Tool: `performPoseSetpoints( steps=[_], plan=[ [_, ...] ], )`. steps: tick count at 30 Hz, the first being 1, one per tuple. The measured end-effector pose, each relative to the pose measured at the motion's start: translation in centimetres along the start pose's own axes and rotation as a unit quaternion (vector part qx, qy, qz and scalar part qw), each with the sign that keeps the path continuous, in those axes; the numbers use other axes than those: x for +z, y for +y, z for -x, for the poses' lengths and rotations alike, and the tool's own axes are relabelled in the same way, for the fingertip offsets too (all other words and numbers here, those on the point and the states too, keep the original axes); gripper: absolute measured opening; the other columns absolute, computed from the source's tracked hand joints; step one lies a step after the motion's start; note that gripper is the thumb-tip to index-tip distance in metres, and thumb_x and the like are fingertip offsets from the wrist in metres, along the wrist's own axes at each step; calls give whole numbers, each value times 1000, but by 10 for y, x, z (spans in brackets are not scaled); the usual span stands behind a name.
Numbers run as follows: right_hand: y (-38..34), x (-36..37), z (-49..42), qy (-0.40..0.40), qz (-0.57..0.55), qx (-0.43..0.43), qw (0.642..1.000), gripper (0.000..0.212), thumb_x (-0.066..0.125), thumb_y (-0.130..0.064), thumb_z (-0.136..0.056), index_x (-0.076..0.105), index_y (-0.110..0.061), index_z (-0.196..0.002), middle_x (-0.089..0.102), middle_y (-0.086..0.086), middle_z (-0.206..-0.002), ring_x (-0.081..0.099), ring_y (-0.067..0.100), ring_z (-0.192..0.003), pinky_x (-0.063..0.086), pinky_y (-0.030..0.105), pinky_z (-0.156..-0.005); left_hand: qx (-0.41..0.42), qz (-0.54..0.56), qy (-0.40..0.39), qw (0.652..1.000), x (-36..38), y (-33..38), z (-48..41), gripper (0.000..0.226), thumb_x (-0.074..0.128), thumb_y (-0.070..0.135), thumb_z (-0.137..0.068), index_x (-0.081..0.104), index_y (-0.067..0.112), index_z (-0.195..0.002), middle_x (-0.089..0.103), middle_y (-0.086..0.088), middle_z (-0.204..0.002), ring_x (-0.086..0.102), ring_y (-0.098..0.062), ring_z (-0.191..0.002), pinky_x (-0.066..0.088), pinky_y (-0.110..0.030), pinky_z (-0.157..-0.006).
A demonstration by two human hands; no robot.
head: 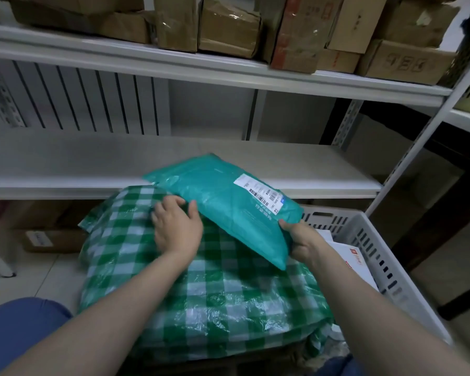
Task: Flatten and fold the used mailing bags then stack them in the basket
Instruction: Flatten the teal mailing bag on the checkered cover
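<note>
A teal mailing bag (223, 204) with a white shipping label is held up at a slant over a large green-and-white checked bag (201, 289) that lies in front of me. My right hand (300, 238) grips the teal bag's near right edge, thumb on top. My left hand (175, 226) touches the bag's left edge, fingers lightly bent; whether they grip it I cannot tell. A white slotted plastic basket (369, 240) stands to the right, with white and red paper mailers (347, 256) inside.
A white metal shelf (92, 164) runs behind the bags, and the shelf above carries several cardboard boxes (228, 25). A box sits on the tiled floor at left under the shelf. My knees in blue show at the bottom corners.
</note>
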State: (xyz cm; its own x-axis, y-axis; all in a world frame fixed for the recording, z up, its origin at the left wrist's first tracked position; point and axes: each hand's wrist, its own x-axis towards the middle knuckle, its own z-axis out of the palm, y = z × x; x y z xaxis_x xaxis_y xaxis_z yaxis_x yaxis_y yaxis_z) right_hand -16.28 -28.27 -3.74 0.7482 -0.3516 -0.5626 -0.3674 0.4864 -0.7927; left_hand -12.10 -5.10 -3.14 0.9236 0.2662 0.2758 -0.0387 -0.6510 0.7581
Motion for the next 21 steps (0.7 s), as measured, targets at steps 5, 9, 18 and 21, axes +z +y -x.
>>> performPoseSetpoints(
  steps=[5,9,18,21],
  plan=[
    [-14,-25,-3,-32,113,-11,993,27,51,-6,-99,58,-8,-125,70,13,-116,67,28,-101,56,43,-77,69,-56,168,982,-25,18,-27,24,61,25,-88,47,11,-103,44,-17,-116,41,-34,-110,37,-43,-92],
    [-20,-28,-12,-50,223,-5,974,30,56,-7,-97,55,-15,-126,70,15,-114,68,34,-104,54,54,-90,103,-166,96,976,-26,25,-29,25,60,26,-89,55,22,-113,47,-9,-118,41,-31,-111,33,-40,-94],
    [8,15,-20,123,665,-278,682,81,28,-79,-85,10,-40,-154,0,3,-164,1,37,-148,7,60,-117,117,-305,-256,910,29,-21,-13,68,3,80,-85,0,56,-148,-14,6,-163,-24,-35,-146,-22,-67,-105],
    [25,38,-26,49,726,-300,617,74,15,-83,-83,3,-53,-150,-19,-7,-162,-20,37,-147,-13,71,-108,153,-341,-246,894,37,-33,-8,72,-2,83,-81,-7,55,-148,-20,3,-162,-28,-37,-144,-21,-71,-104]
  ],
)
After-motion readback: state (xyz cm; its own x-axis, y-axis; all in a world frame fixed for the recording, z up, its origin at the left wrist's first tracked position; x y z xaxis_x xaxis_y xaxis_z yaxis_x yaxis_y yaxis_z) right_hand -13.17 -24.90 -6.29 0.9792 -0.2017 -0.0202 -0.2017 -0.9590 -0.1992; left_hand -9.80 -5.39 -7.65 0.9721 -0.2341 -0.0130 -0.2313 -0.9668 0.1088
